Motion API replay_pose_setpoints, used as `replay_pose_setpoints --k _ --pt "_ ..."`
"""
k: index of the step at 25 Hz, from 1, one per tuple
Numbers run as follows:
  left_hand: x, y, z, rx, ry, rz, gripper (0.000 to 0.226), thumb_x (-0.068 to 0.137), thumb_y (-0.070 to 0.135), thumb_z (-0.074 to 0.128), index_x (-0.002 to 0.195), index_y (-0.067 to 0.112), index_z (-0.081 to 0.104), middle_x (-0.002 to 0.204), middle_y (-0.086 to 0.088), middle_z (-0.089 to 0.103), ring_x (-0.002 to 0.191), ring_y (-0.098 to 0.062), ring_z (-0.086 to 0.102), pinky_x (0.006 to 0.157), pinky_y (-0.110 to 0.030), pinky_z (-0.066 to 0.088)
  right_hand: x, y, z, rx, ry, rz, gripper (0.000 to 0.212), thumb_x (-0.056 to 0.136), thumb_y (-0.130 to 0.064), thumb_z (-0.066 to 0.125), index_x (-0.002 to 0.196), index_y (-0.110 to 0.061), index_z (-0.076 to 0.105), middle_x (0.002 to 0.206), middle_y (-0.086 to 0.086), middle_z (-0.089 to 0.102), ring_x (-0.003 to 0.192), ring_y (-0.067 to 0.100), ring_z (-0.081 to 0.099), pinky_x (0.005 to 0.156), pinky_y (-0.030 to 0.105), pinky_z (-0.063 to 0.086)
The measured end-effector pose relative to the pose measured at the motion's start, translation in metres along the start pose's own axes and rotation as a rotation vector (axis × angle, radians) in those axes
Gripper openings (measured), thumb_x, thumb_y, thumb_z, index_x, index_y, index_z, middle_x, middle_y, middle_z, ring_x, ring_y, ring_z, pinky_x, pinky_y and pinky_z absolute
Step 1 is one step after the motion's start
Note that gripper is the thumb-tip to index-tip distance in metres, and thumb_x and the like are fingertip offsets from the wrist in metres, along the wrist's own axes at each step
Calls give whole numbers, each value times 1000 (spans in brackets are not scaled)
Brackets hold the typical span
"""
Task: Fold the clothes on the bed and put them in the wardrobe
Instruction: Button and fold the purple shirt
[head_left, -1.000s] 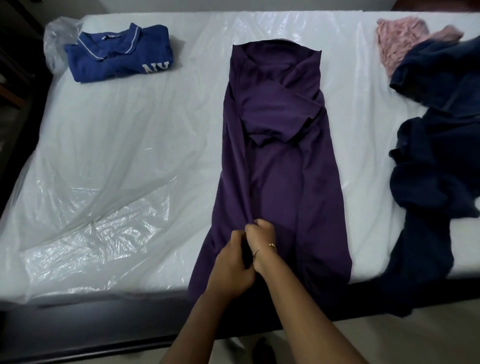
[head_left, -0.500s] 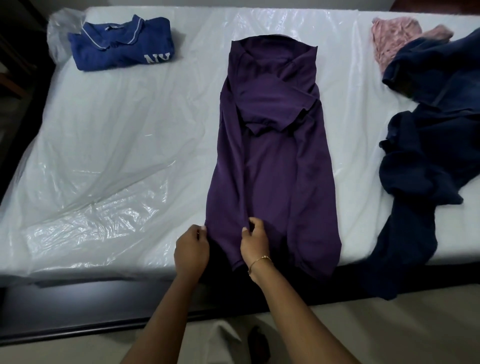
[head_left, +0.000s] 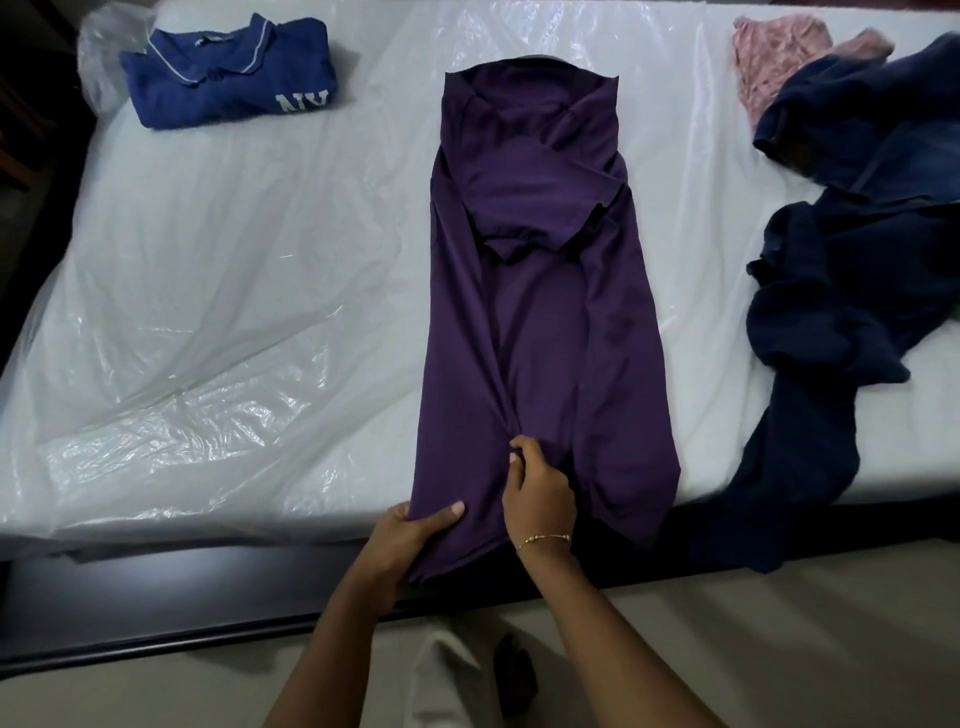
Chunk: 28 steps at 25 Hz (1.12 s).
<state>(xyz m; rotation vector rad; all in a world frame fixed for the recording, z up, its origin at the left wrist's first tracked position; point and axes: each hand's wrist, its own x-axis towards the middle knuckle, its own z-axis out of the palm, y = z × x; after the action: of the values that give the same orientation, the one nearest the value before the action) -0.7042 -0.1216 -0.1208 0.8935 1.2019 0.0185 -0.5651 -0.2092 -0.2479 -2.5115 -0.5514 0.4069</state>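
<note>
A purple shirt (head_left: 535, 291) lies lengthwise in the middle of the bed (head_left: 234, 270), its sides and sleeves folded inward, its hem hanging over the near edge. My left hand (head_left: 410, 535) grips the hem's left corner, thumb on top of the cloth. My right hand (head_left: 535, 493) pinches a fold of the fabric just above the hem, a thin bracelet on its wrist. A folded blue polo shirt (head_left: 228, 73) rests at the far left of the bed.
Clear plastic sheeting (head_left: 171, 415) covers the mattress. A heap of dark navy clothes (head_left: 852, 291) sprawls at the right, partly hanging off the edge, with a pink garment (head_left: 774, 57) behind it. The dark bed frame (head_left: 156, 597) runs along the near side.
My left hand has slid left and down from the middle of the hem to its left corner, spreading the lower shirt flat. My right hand stays pinching the fabric near the centre.
</note>
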Motion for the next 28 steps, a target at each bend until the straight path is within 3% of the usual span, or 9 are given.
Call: replay_pose_setpoints --k 4,9,11,13,16,18,21,24,28 --pt "-1 -17 -8 -51 19 -27 29 93 15 72 116 -2 73 108 -20 78 103 -37 74 91 -42 57 -13 -5 -2 -36 36 -13 38 130 -41 64 167 -34 67 130 -2 95 106 32 91 81 52 83" --pt "3 -63 -12 -86 -19 -78 33 96 11 69 125 -3 65 107 -22 77 88 -38 74 61 -33 59 -40 26 -1 53 221 126 31 125 -38 72 150 -20 67 114 12 95 96 44 88 69 55 78" --pt "5 -79 -12 294 135 96 27 96 17 74 120 7 68 93 -8 79 84 -33 76 60 -31 56 -45 42 -11 159 369 159 22 123 -27 65 140 -13 70 120 15 88 104 43 83 78 57 79" --pt "4 -81 -14 654 433 410 20 91 33 80 103 22 68 83 6 73 80 -21 71 63 -32 51 -35 47 -27 231 542 136 37 123 -28 53 133 -2 77 119 18 79 104 42 77 83 55 76" --pt "-6 -52 4 342 576 512 26 90 38 81 101 19 65 92 4 71 88 -20 70 78 -37 54 -15 50 -61 228 665 135 48 123 -26 54 135 10 83 128 26 71 112 42 66 100 54 58" --pt "-2 -39 13 200 557 380 40 87 40 83 109 16 60 98 0 70 91 -21 69 80 -40 56 -1 61 -77 218 642 266 61 120 -44 56 150 2 82 143 28 67 122 46 64 110 62 64" --pt "8 -37 16 104 335 235 57 81 28 89 122 14 53 115 -7 69 99 -22 71 82 -44 62 4 83 -80 236 351 573 92 112 -72 72 183 -16 57 170 25 63 143 56 64 127 80 66" --pt "6 -39 10 56 205 159 61 76 16 92 128 14 58 117 -3 72 103 -24 72 90 -44 61 -1 94 -86 533 182 664 115 99 -53 108 186 -24 37 166 22 74 143 50 74 134 74 65" --pt "9 -30 10 219 206 64 52 68 21 98 112 7 74 93 -6 80 89 -26 77 77 -39 62 -8 91 -91 585 147 651 98 97 -31 112 170 -9 51 151 28 81 123 45 81 120 67 75"
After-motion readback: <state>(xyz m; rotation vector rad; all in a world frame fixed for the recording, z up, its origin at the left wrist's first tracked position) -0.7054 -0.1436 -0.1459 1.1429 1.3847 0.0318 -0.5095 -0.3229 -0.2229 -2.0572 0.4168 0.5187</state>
